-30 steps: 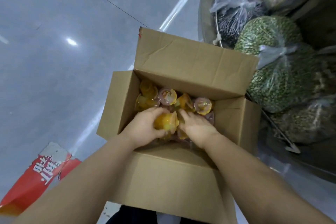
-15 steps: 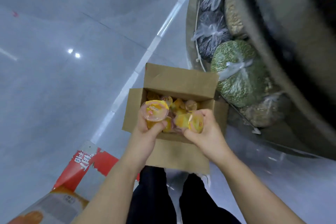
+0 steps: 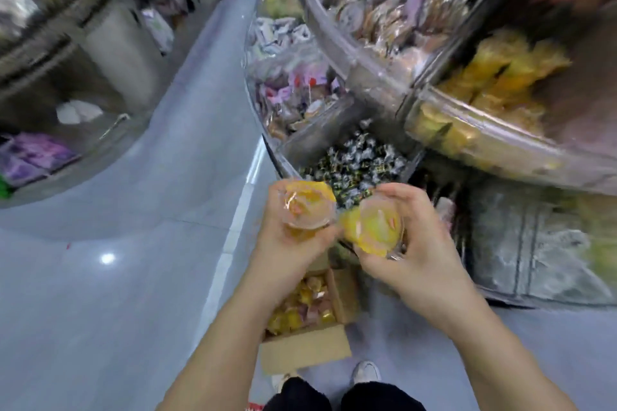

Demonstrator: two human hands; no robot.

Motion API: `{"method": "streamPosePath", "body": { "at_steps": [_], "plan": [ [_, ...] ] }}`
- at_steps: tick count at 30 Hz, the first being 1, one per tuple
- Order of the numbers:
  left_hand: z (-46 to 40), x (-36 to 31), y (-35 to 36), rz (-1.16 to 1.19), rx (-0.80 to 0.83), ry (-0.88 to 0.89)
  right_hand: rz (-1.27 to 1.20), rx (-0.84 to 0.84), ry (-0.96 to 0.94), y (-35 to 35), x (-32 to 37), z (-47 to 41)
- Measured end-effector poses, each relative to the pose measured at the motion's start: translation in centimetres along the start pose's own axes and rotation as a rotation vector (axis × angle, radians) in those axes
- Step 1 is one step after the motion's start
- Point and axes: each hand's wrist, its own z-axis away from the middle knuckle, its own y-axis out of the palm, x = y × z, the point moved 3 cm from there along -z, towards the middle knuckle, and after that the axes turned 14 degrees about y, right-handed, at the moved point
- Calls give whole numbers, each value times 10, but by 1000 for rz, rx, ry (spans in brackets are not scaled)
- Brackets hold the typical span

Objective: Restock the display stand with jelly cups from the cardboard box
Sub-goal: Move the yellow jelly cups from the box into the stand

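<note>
Both hands loaded with jelly cups

Now the left hand [image 3: 287, 243] grips jelly cups [image 3: 309, 210], fingers curled beneath them; the right hand [image 3: 414, 243] clamps another cup [image 3: 374, 227], fingers wrapped over its 3 o'clock side. At 6 o'clock sits the cardboard box [image 3: 305, 347]; the display stand [image 3: 467, 117] spans 12 to 3 o'clock.

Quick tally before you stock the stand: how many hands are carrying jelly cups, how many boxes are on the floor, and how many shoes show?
Hands gripping jelly cups: 2, left hand and right hand
Cardboard box on floor: 1
Shoes: 1 plain, white shoe
Total: 4
Cups in each grip are too blurred to count.
</note>
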Motion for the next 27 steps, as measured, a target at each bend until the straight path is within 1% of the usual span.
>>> {"method": "streamPosePath", "body": {
  "at_steps": [3, 7, 11, 16, 21, 24, 27],
  "plan": [
    [-29, -24, 30, 3, 51, 83, -121, -125, -17, -38, 13, 2],
    [-60, -38, 75, 1, 197, 150, -261, -186, -64, -88, 19, -4],
    [-93, -40, 124, 51, 264, 140, -229, -299, -60, -136, 14, -26],
    [-137, -40, 186, 40, 302, 155, -232, -362, -16, -187, 0, -73],
    [-181, -34, 224, -72, 420, 191, -199, -412, 55, -226, -22, -115],
    [-200, -23, 236, -227, 442, 231, -205, -365, 142, -235, -36, -134],
    [-211, -10, 241, -460, 523, 215, -143, -354, 251, -236, -49, -147]
  ]
}}
